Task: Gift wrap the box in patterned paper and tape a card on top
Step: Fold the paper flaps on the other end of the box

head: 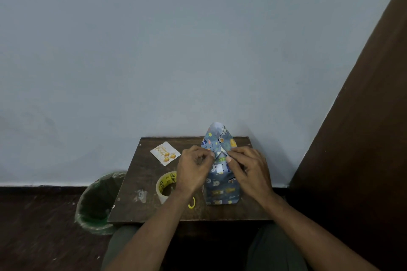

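- Small dark wooden table against pale blue wall; bin with green liner on floor to left.
- Box upright on table, sides already covered in patterned paper; top end half folded, flaps meeting, point sticking up.
- Left hand and right hand pinching top flaps together with fingertips.
- Left to do, by appearance: fold point down, tape.
- Card lying near far left, not yet attached; tape roll beside left wrist.
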